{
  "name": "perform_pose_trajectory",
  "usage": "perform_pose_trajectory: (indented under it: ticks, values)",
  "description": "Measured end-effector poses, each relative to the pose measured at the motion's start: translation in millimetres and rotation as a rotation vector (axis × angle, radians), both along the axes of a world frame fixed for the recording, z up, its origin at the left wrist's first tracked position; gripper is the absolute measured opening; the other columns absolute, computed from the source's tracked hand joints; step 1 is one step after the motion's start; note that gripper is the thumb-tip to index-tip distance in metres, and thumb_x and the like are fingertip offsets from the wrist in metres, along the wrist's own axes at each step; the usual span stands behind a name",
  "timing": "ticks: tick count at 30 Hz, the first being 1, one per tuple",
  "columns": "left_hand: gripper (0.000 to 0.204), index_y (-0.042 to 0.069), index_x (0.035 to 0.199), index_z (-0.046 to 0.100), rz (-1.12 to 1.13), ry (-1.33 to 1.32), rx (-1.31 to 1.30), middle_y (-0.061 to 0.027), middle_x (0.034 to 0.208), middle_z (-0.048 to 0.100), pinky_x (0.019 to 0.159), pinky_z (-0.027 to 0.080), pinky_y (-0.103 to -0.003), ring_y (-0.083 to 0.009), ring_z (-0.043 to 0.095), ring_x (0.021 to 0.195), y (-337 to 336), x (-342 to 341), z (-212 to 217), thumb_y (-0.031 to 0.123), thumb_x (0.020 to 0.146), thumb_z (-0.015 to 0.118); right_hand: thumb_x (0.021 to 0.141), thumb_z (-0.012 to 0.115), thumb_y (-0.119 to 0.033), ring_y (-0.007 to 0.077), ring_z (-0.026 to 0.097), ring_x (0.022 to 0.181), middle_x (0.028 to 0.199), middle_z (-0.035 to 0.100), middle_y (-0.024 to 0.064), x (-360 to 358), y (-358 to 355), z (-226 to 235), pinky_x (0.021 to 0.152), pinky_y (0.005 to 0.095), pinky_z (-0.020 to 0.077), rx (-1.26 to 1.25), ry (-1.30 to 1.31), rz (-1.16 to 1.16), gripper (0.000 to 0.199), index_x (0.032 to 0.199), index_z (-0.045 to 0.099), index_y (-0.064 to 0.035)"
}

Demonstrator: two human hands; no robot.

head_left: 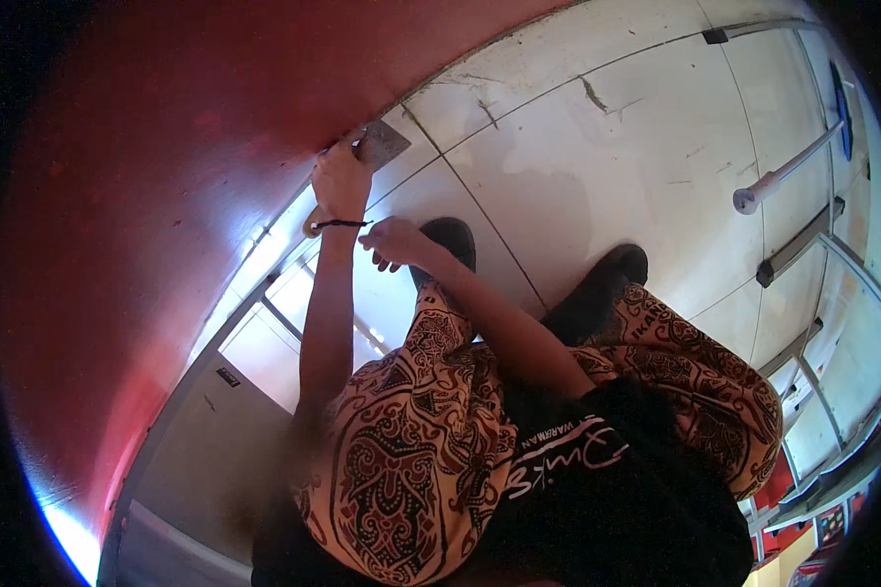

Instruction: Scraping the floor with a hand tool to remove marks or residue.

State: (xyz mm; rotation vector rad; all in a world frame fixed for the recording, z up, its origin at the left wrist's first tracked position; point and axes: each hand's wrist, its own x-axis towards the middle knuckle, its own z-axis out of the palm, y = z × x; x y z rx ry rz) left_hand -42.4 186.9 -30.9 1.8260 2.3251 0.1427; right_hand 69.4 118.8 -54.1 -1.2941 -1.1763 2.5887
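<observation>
My left hand (342, 183) is closed around a putty knife. Its flat grey blade (389, 144) sticks out beyond the fingers, close to where the red wall (196, 127) meets the floor. A pale yellowish rounded end (311, 221) shows beside my left wrist and looks like the knife's handle. Around that wrist runs a thin black cord bracelet (341, 223). Just next to it is my right hand (397, 243), with its fingers curled in and the fingertips near the bracelet's loose end. Whether they grip the cord is hard to make out.
White floor tiles (597, 147) with dark scuffs spread ahead of my dark shoes (622, 266). A long-handled tool with a pale pole (788, 168) lies at the right, near metal-framed furniture (803, 240). A grey panel (210, 411) stands at my left.
</observation>
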Motion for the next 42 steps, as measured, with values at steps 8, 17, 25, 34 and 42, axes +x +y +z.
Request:
perform_pose_trajectory:
  ticks: [8,17,25,34,42]
  values:
    - [0.025,0.018,0.098,0.069,0.050,-0.039,-0.114,-0.0195,0.087,0.066,0.073,0.052,-0.047,-0.0394,0.064,0.082,28,43,-9,0.036,0.083,0.059,0.091,0.054,-0.024,0.0216,0.065,0.053,0.067,0.063,0.0150,-9,-4,-37,0.044,0.0328,0.0565,-0.135,-0.039,-0.203,0.032,0.094,0.058,0.0076]
    - [0.025,0.019,0.107,0.066,-0.014,-0.188,0.021,-0.0164,0.091,0.066,0.072,0.053,-0.046,-0.0374,0.064,0.083,22,58,-1,0.032,0.086,0.057,0.092,0.052,-0.021,0.0233,0.066,0.056,0.071,0.065,0.0165,0,1,-38,0.047,0.0338,0.0575,0.161,0.089,-0.237,0.030,0.098,0.056,0.0079]
    - [0.033,0.022,0.118,0.061,-0.085,-0.041,-0.172,-0.0113,0.112,0.060,0.071,0.054,-0.045,-0.0334,0.065,0.083,-8,25,0,0.026,0.086,0.058,0.095,0.047,-0.020,0.0253,0.067,0.058,0.070,0.064,0.0174,0,0,-39,0.050,0.0366,0.0585,-0.244,0.135,-0.356,0.032,0.107,0.051,0.0097]
    - [0.034,0.022,0.121,0.058,-0.185,-0.043,0.019,-0.0165,0.127,0.050,0.071,0.054,-0.047,-0.0358,0.064,0.085,19,53,-36,0.026,0.087,0.054,0.094,0.049,-0.022,0.0264,0.067,0.069,0.079,0.065,0.0165,-1,-3,-50,0.054,0.0368,0.0583,-0.153,0.164,-0.294,0.029,0.109,0.052,0.0036]
    - [0.032,0.024,0.120,0.058,-0.233,-0.109,-0.056,-0.0179,0.108,0.053,0.069,0.054,-0.048,-0.0384,0.064,0.078,51,106,-40,0.024,0.088,0.052,0.088,0.059,-0.027,0.0233,0.057,0.103,0.104,0.062,0.0100,3,-12,-63,0.069,0.0351,0.0576,0.197,0.286,-0.385,0.038,0.114,0.051,-0.0003]
